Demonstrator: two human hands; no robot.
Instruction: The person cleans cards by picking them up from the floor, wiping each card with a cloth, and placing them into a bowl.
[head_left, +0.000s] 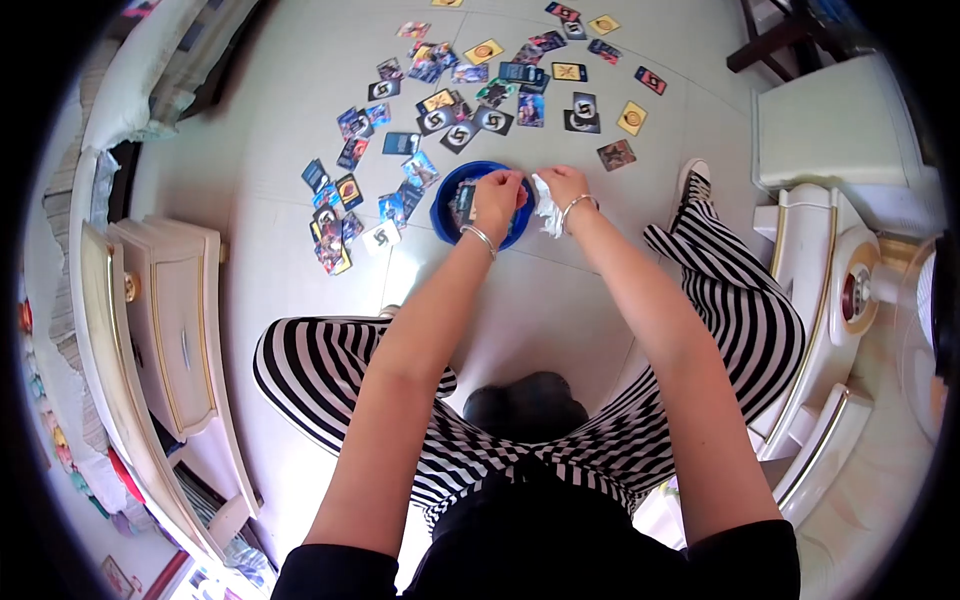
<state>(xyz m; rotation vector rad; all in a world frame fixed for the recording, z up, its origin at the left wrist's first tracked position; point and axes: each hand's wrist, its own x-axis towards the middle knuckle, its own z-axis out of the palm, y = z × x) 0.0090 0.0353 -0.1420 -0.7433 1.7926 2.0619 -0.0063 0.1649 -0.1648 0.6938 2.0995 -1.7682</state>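
Observation:
My left hand [498,203] is over a round blue basin [441,228], with its fingers pinched on a card [521,197] that shows only as a small reddish piece by the fingertips. Inside the basin lie more cards [463,203], partly covered by this hand. Just right of the rim, my right hand [568,186] is closed on a crumpled white tissue [547,212] that hangs down from the fingers. The two hands are close together but apart.
Many picture cards [460,135] are scattered over the tiled floor beyond and left of the basin. A dark low stool [527,405] sits between my striped legs. White drawers [172,320] stand at left; a white cabinet [825,125] and a fan base [850,290] are at right.

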